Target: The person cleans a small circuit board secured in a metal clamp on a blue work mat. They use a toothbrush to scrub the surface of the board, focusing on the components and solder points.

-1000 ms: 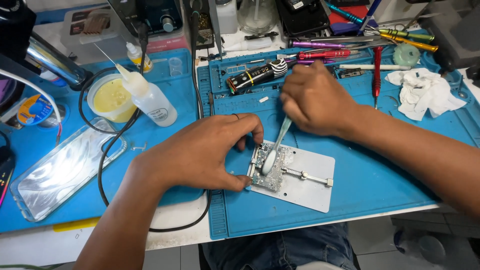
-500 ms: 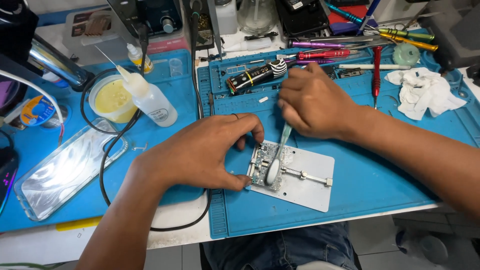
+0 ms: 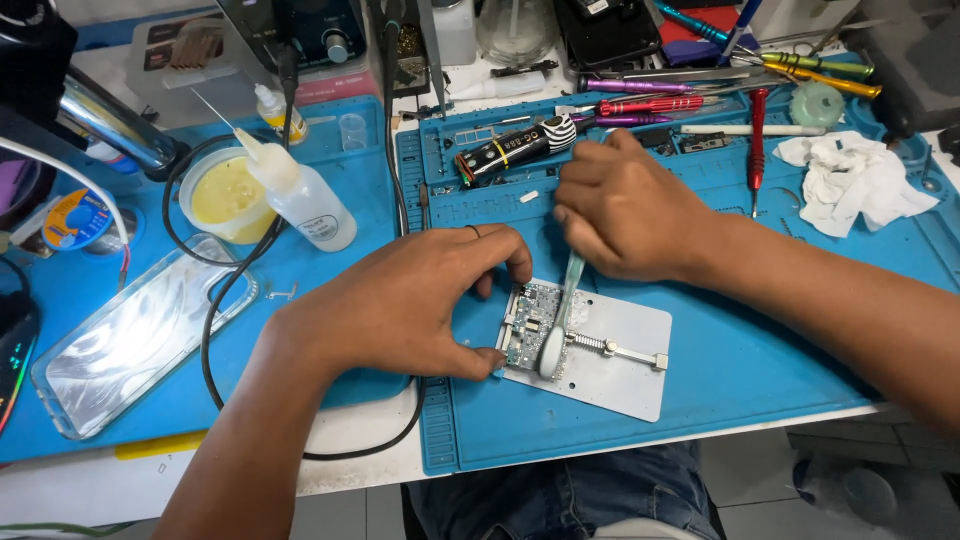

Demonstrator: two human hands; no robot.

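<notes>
A small green circuit board (image 3: 529,322) is clamped on a white metal holder plate (image 3: 630,380) on the blue work mat (image 3: 760,370). My left hand (image 3: 405,300) rests on the mat with its fingers and thumb against the board's left edge, steadying it. My right hand (image 3: 625,210) grips a pale translucent brush (image 3: 560,325) by the handle; its rounded head lies on the board's lower right corner.
A clear squeeze bottle (image 3: 298,195) and a yellow paste tub (image 3: 225,198) stand at the left. A clear phone case (image 3: 135,335) lies near a black cable (image 3: 215,330). Screwdrivers (image 3: 650,104) and crumpled tissue (image 3: 850,180) lie at the back right.
The brush head has slid down the board toward its lower edge. My right hand shifted slightly left. My left hand stays put on the board.
</notes>
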